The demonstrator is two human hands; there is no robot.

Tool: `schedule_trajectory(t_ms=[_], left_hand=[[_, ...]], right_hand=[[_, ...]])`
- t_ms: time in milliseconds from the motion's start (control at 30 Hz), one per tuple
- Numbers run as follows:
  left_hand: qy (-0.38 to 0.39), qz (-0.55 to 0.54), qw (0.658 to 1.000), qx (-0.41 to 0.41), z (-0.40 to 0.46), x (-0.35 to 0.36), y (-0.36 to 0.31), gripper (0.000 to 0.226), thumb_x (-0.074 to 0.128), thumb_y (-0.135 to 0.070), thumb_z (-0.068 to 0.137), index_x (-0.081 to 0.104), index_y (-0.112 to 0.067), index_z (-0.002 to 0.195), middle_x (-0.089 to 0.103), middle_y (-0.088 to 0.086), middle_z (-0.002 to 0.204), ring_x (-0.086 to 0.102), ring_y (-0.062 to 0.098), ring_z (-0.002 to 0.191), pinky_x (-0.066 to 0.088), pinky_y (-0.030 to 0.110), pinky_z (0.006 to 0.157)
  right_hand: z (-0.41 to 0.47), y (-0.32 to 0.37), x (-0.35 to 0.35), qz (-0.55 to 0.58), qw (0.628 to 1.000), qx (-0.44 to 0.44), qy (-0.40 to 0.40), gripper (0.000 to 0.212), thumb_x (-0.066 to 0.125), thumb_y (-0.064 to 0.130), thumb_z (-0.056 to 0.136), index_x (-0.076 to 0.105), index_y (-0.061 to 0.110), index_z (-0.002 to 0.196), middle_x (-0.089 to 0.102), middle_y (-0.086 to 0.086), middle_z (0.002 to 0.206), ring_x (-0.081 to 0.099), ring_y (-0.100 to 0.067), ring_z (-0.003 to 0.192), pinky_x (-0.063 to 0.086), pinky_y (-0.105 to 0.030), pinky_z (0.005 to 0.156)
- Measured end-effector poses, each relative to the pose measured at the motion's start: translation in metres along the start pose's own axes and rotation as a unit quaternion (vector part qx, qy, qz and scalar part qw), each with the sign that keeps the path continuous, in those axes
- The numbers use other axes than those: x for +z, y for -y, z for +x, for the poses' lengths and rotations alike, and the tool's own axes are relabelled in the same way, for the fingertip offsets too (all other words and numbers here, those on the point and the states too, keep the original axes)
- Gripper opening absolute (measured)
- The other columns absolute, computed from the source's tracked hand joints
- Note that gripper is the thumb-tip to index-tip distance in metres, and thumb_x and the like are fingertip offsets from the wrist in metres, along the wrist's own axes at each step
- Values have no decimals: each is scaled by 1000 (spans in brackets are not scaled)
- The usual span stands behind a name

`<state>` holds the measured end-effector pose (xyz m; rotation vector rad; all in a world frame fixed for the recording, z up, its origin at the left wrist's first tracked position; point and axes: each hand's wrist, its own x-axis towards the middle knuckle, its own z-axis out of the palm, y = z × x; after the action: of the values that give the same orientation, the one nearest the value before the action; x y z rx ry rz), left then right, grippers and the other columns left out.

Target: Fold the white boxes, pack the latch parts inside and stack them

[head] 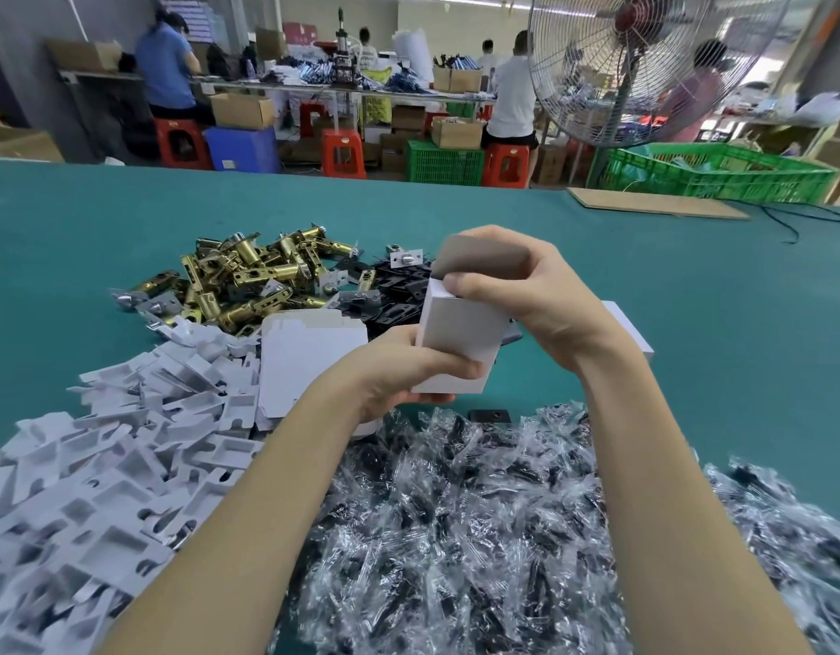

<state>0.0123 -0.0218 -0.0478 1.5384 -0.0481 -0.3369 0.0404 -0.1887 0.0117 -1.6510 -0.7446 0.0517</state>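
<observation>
I hold a white box [460,338] upright above the green table. My left hand [399,375] grips its lower end. My right hand [517,290] is on its top, fingers curled over the grey top flap, thumb pressing the edge. Behind lie a heap of brass latch bolts [248,281] and black strike plates [399,295]. Flat white box blanks [309,356] rest left of my left hand. A closed white box [630,328] lies behind my right wrist.
White cardboard inserts [101,465] cover the near left. Clear bags of black parts [479,522] fill the near middle and right. A single black plate [489,415] lies under the box. A cardboard sheet [654,203] and a green crate [720,174] stand far right, beside a fan [644,63]. People work at benches behind.
</observation>
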Motion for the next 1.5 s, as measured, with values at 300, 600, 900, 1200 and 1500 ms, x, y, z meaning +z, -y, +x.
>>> schedule_trajectory(t_ms=[300, 600, 900, 1200, 1500], left_hand=[[62, 6, 998, -15, -8, -8, -9, 34, 80, -11, 84, 70, -19, 115, 77, -3, 95, 73, 7, 83, 59, 26, 69], [82, 18, 996, -13, -11, -11, -8, 40, 89, -22, 72, 70, -19, 107, 77, -3, 87, 73, 9, 78, 59, 25, 66], [99, 22, 995, -21, -13, -9, -7, 42, 83, -21, 72, 67, -21, 111, 77, -9, 85, 74, 6, 80, 58, 24, 65], [77, 28, 996, -29, -13, -12, -8, 50, 84, -28, 67, 67, -19, 113, 77, -5, 86, 73, 9, 80, 58, 25, 65], [61, 50, 996, -35, -13, -15, -10, 55, 87, -23, 62, 67, -15, 113, 77, -2, 86, 73, 14, 80, 60, 28, 65]], right_hand=[[-5, 10, -2, 31, 995, 45, 79, 42, 42, 54, 102, 76, 36, 119, 71, 9, 129, 66, -11, 119, 56, -24, 86], [-8, 4, -4, -57, 997, 9, 48, 23, 62, 34, 99, 75, 33, 118, 74, 21, 113, 65, 7, 101, 49, -10, 71], [-8, 6, -2, -61, 998, 10, 32, 24, 61, 34, 101, 76, 38, 119, 75, 16, 113, 63, 1, 96, 48, -13, 70], [-7, 6, -1, -75, 997, 3, 28, 26, 55, 30, 106, 73, 38, 122, 72, 19, 119, 64, 0, 98, 51, -18, 74], [-5, 9, 3, -113, 993, 13, 20, 26, 52, 33, 107, 73, 37, 122, 72, 23, 117, 64, 2, 95, 50, -16, 73]])
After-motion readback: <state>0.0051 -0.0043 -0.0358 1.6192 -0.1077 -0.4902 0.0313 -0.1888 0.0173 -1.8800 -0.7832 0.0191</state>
